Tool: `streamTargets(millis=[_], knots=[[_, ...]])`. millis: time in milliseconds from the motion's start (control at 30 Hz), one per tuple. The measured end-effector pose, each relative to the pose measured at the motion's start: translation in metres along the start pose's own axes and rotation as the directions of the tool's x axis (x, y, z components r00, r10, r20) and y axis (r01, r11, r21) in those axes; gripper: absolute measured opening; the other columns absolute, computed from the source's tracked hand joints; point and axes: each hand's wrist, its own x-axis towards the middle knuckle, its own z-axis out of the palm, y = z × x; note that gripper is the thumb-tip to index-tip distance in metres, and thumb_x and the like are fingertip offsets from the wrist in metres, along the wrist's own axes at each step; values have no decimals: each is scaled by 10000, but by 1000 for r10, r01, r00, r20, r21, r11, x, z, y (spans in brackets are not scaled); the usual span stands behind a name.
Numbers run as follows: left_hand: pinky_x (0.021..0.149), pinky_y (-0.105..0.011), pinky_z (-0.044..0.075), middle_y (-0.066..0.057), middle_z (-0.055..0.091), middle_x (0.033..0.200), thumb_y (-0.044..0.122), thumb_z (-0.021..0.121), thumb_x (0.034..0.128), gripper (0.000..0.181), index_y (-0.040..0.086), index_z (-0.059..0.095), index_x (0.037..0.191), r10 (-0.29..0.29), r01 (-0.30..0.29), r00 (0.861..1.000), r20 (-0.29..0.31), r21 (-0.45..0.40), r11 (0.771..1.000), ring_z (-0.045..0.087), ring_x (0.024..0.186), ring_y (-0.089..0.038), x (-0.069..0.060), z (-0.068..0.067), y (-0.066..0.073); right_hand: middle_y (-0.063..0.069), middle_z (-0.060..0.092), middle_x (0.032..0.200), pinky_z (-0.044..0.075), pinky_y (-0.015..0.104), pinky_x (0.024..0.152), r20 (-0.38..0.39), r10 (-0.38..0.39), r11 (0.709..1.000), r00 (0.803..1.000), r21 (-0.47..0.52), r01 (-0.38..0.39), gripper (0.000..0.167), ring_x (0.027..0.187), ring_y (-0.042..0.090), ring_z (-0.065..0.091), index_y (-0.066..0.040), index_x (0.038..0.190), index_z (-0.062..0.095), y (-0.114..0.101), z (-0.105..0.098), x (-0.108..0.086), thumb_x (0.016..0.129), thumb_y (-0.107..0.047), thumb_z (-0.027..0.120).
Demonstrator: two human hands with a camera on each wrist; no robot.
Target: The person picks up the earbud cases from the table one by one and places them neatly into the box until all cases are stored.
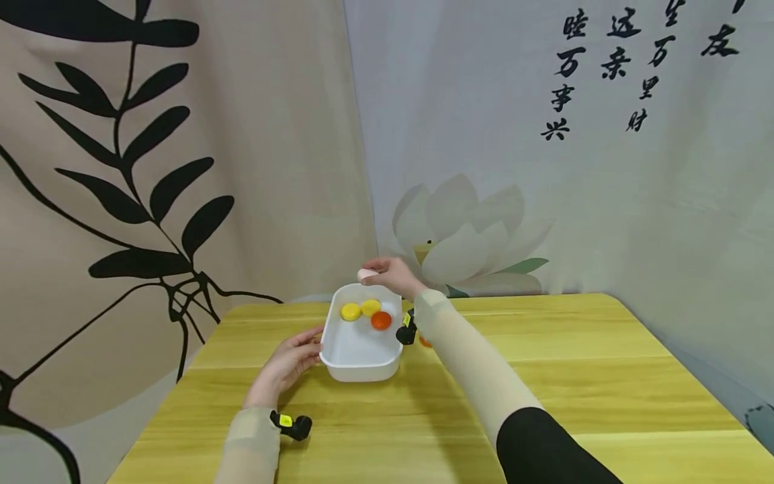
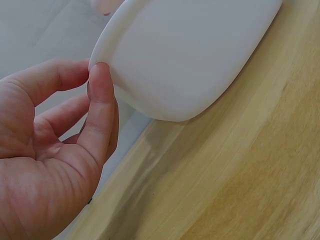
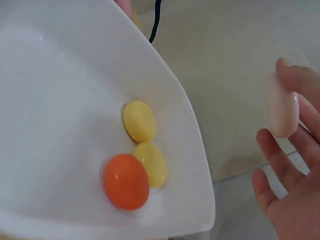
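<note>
A: Left to right. What's at far left?
B: Cloth wall with a black leaf print (image 1: 139, 263). In front of it, the wood table (image 1: 181, 417).
A: Left hand (image 1: 287, 366)?
B: At the tray's left side. Fingers bent; thumb and index lightly pinch the rim, the rest curl outside it. Palm has nothing in it. Black camera (image 1: 293, 425) strapped on that wrist, over a beige sleeve.
A: Tray (image 1: 359, 371)?
B: White, deep walls, rounded corners. Sits on the table by its far edge, open side up.
A: Contents?
B: Three, all in the far half. Left yellow oval (image 1: 351, 312), then right yellow oval (image 1: 371, 306) touching it, then orange oval (image 1: 381, 320) against that one, a bit nearer.
A: Right hand (image 1: 393, 274)?
B: Up past the far rim, nearly closed: thumb and fingertips pinch a white oval (image 1: 365, 274). Lower fingers loosely bent, not on it. The oval is in the air, clear of the rim in the right wrist view.
A: Right of the tray?
B: Second black camera (image 1: 406, 334) on the right wrist. An orange thing (image 1: 426, 341) on the table, mostly hidden by that arm. Behind, pale lotus print (image 1: 465, 232); black lettering (image 1: 568, 64) higher up.
</note>
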Motion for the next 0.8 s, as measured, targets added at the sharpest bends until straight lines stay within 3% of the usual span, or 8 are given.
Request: streamTargets(millis=[133, 367, 800], knots=[[796, -250, 537, -186, 519, 1221, -26, 560, 944, 542, -59, 370, 1451, 2, -2, 1000, -5, 9, 1000, 599, 908, -174, -1, 1, -1, 34, 637, 1224, 488, 321, 935, -17, 11, 999, 1000, 39, -10, 410, 1068, 207, 570, -106, 1244, 656, 5, 7, 2, 862, -222, 751], [810, -249, 536, -303, 418, 1358, -42, 527, 954, 522, -51, 372, 1453, 1, 0, 1000, -4, 7, 1000, 588, 1007, -252, 0, 2, 0, 64, 637, 1228, 463, 356, 975, -33, 24, 996, 999, 89, -21, 455, 1089, 228, 566, -52, 1268, 633, 7, 14, 3, 854, -194, 756], [828, -263, 535, -312, 411, 1384, -33, 532, 953, 536, -53, 357, 1459, 9, -10, 1000, 12, 16, 1000, 596, 1021, -256, 0, -1, -1, 88, 636, 1233, 453, 364, 980, -31, 64, 987, 998, 149, -58, 463, 1083, 237, 570, -26, 1266, 628, 15, 27, 5, 841, -153, 763]])
